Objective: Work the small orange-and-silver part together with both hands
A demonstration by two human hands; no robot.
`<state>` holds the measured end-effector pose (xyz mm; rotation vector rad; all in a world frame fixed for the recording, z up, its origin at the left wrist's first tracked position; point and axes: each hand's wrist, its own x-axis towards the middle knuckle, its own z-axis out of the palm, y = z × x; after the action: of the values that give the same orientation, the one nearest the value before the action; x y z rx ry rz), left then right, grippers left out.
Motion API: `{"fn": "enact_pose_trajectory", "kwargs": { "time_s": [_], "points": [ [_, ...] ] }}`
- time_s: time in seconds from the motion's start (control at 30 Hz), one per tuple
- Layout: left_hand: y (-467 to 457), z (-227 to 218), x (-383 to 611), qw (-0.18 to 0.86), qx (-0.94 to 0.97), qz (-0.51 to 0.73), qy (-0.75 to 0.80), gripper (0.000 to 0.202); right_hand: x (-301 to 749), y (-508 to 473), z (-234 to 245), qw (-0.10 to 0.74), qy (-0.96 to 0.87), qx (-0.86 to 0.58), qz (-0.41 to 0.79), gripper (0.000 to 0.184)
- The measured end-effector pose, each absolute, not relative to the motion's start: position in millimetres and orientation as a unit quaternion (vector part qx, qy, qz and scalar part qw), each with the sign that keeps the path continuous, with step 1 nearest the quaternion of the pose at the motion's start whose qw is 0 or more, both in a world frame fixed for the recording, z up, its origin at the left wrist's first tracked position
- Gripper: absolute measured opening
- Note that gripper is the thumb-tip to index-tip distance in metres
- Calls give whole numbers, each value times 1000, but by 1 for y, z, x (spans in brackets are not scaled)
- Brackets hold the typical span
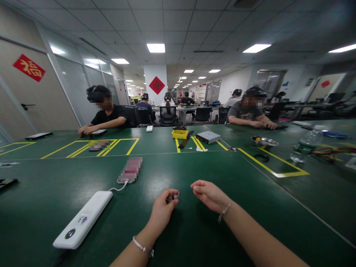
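Just above the green table (178, 241), my left hand (164, 207) pinches a small silvery metal piece (175, 197) between thumb and fingers. It is too small for me to tell its kind. To the right, apart from it, my right hand (208, 193) has its fingertips pressed together; whether anything lies between them cannot be made out. Both wrists wear bracelets. Left of my left hand lies a long white power bank (86, 218), and a white cable (120, 188) runs from it to a phone (130, 170) with a blurred screen.
Farther back stand a yellow box (179, 134) with dark items, a grey box (208, 137), a metal bowl (264, 141) and a plastic bottle (310, 144). Coloured wires (335, 151) lie at the right. Yellow tape marks the table. Two people sit across, others farther off.
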<state>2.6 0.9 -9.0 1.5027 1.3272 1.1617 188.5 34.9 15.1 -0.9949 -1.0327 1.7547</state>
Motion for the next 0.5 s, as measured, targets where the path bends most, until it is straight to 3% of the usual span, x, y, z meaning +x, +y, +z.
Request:
{"fn": "enact_pose_trajectory", "kwargs": {
  "time_s": [0.17,0.5],
  "points": [
    [0,-8,2,413,597,478,495,23,161,28,6,403,-382,-337,760,21],
    [-2,-8,2,383,592,474,528,23,161,20,1,393,-378,-346,763,28]
  ]
}}
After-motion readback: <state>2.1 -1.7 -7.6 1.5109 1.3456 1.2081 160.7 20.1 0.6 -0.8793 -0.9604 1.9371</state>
